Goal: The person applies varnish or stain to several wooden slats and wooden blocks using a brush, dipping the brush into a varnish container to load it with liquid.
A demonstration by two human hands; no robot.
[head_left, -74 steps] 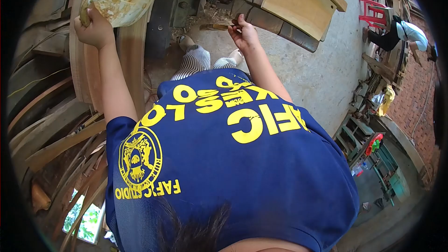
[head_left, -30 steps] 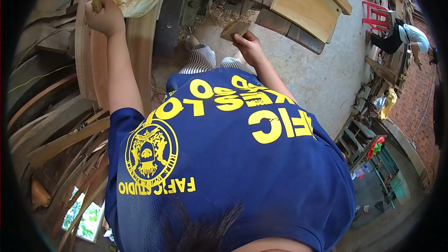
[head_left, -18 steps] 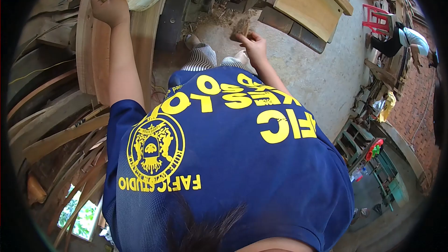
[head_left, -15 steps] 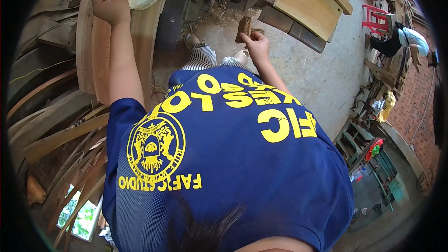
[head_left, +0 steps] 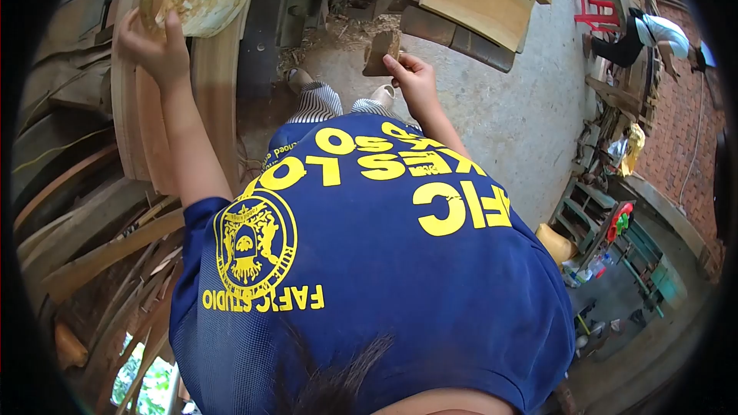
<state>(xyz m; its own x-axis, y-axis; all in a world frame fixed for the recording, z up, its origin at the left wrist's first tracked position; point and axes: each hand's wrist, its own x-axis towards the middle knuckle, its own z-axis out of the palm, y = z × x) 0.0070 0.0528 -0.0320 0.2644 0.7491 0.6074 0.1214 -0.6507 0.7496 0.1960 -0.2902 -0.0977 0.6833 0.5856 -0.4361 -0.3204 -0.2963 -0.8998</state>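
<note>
My left hand (head_left: 157,50) is at the near rim of a cut-open, whitish plastic container (head_left: 223,4), its thumb over the edge and its other fingers outside. Yellowish, crusty residue and crumbs coat the container's inside. It sits on long wooden boards (head_left: 214,100) at the upper left. My right hand (head_left: 415,81) pinches a thin, flat brown piece (head_left: 378,54) between thumb and fingers, held in front of my body above the floor. Whether that piece is wood or a scraper, I cannot make out.
Flat yellowish boards (head_left: 477,8) lie on a dark bench ahead. Wood strips (head_left: 115,253) are piled on the left. Shavings (head_left: 338,38) litter the floor under the bench. At the far right, another person (head_left: 653,38) bends near a red stool (head_left: 596,11).
My left hand has let go of a short stick-like thing and its fingers have spread around the container's rim. My right hand has turned the flat brown piece slightly. The view has shifted.
</note>
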